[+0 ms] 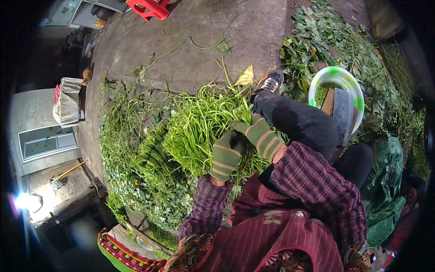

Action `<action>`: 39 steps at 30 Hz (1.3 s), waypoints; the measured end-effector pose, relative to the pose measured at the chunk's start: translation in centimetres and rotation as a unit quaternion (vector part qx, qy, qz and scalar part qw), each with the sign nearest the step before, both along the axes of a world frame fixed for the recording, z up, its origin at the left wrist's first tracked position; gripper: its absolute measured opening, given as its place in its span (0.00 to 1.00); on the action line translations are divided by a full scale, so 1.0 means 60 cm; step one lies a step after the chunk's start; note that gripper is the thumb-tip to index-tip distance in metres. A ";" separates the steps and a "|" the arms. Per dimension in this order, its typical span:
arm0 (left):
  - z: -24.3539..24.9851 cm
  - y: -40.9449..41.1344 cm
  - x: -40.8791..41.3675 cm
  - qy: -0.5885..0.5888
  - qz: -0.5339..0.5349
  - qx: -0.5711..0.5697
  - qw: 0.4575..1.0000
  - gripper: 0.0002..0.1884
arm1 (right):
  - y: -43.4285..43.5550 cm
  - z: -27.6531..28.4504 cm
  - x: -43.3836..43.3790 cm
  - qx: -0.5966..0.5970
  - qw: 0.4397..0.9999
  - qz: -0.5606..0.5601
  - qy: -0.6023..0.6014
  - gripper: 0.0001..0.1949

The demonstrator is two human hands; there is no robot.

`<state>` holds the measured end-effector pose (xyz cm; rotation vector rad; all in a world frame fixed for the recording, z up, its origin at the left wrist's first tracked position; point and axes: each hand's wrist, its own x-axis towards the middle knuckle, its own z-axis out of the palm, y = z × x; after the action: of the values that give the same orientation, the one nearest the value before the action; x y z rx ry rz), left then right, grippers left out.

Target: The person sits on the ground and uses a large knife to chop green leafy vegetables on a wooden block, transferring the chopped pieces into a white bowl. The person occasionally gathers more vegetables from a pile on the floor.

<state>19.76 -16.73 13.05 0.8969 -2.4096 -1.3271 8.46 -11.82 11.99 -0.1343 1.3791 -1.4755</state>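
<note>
Both of my hands wear green gloves with tan stripes and meet over a large heap of long green stems. My right hand is closed around a small bunch of green stems, whose ends stick out above the fingers. Just beside it, my left hand is curled with its dark palm side turned toward the right hand. Whether the left fingers grip anything is hidden. Tied-looking bundles of darker stems lie at the heap's left side.
A green-and-white basin holds small green bits; a broad metal blade rests across it by my knee. Picked leaves spread behind it. A green plastic sack lies at right, a red plastic stool at the top. Loose stems litter the concrete floor.
</note>
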 end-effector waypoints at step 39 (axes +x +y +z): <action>-0.256 -0.248 0.167 -0.338 0.251 -0.068 0.904 0.09 | -0.002 0.000 -0.003 0.039 0.997 0.047 -0.044 0.12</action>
<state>29.76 -31.59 -2.31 2.0253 -2.3836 -0.7082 8.28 -11.96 12.00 -0.0838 1.3397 -1.3325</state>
